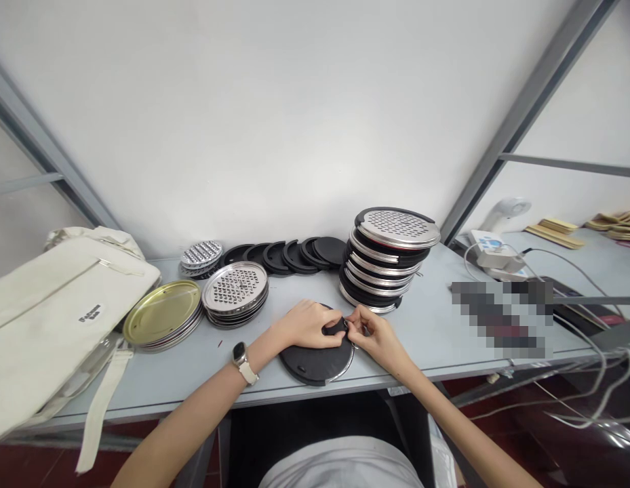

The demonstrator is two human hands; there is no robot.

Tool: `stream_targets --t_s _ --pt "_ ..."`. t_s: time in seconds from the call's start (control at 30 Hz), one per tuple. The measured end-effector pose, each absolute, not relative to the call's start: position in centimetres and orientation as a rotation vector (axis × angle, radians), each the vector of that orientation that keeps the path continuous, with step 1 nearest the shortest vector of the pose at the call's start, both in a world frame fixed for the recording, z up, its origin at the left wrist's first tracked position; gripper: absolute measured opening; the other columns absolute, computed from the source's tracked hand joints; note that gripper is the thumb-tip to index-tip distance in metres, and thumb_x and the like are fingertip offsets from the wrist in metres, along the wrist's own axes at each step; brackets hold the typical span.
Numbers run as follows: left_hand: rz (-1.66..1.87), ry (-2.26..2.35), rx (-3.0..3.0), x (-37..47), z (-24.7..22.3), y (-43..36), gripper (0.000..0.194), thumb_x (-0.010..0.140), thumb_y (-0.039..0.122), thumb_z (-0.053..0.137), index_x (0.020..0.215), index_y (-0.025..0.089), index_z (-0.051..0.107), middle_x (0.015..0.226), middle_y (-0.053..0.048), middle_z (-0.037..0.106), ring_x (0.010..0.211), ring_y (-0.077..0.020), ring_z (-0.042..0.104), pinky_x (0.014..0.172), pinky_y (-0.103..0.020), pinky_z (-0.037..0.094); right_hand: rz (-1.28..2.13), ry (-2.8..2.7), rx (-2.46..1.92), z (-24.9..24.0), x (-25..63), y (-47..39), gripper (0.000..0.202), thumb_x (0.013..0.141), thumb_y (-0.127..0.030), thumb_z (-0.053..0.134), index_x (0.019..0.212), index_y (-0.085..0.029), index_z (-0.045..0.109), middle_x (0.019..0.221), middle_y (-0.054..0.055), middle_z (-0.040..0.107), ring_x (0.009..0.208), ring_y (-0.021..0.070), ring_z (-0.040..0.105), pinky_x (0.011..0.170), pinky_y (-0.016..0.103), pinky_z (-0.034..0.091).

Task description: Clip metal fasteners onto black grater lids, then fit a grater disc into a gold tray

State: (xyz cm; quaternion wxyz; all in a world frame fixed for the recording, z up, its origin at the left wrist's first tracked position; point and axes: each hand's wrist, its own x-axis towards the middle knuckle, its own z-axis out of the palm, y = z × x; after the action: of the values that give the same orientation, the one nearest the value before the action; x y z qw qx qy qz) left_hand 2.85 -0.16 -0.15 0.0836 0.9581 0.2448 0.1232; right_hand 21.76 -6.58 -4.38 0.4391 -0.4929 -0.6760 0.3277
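A round black disc (315, 366) with a shiny metal edge at its lower right lies near the table's front edge. My left hand (315, 327) is closed around a small black piece (336, 327) at the disc's upper right. Beside it, my right hand (373, 335) pinches at the disc's rim, its fingertips close to the black piece; what they hold is too small to make out. Behind my right hand rises a tall stack of black-rimmed metal grater discs (396, 227). Overlapping black discs (299, 256) run along the wall.
Left of my hands are a stack of grater plates (236, 288), smaller grater discs (201, 254), gold-coloured round plates (162, 313) and a cream bag (65, 312) with a hanging strap. To the right are a blurred patch, white cables, a white device (490, 249) and grey metal frame bars.
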Motion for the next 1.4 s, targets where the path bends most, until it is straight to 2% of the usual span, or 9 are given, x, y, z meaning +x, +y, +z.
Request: stream_targets --t_s 1.4 --pt "0.399 0.761 2.899 2.96 -0.34 -0.20 0.021 0.085 0.038 0.053 0.074 0.019 0.052 0.066 0.002 0.062 0.057 -0.0127 0.055 0.052 -0.028 0.025 0.796 -1.617 -1.236 -4.16 21.57 -6.91 0.012 0.083 -0.027 0.054 0.075 -0.021 0.048 0.061 -0.005 0.041 0.058 0.0119 0.040 0.056 0.024 0.035"
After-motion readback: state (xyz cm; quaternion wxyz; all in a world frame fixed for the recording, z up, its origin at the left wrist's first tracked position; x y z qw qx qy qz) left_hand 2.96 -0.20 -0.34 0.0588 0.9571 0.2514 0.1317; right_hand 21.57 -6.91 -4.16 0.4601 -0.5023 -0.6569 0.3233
